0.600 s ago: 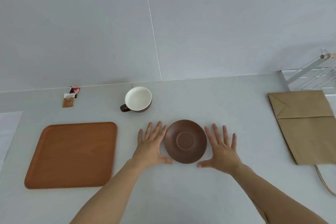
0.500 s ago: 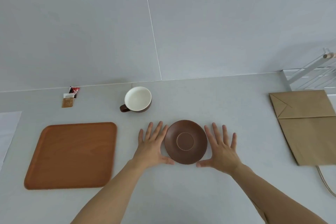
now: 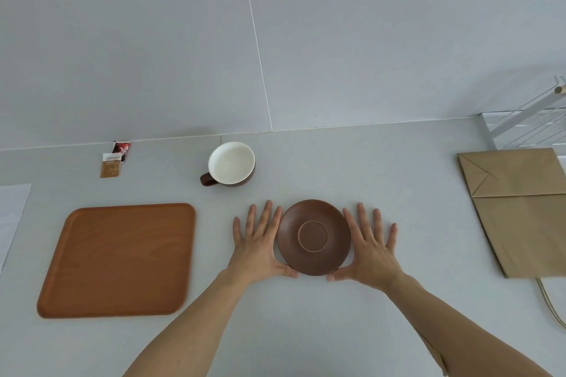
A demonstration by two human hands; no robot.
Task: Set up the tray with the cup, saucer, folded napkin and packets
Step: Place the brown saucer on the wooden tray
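Observation:
A brown saucer (image 3: 314, 237) lies on the grey counter in the middle. My left hand (image 3: 260, 246) rests flat against its left rim and my right hand (image 3: 369, 249) against its right rim. Both have fingers spread, and the thumbs touch the near edge. An empty wooden tray (image 3: 119, 259) lies to the left. A brown cup with a white inside (image 3: 231, 164) stands behind the saucer, handle to the left. Two packets (image 3: 111, 162) lie by the wall at the back left. A white napkin (image 3: 12, 217) shows at the left edge.
A flat brown paper bag (image 3: 520, 211) lies on the right, with a cord (image 3: 551, 306) trailing below it. A white wire rack (image 3: 526, 125) stands at the back right. A tiled wall runs along the counter's far edge.
Both hands have pressed in slightly against the saucer's rim, the thumbs drawing closer together under its near edge. The saucer has stayed in place.

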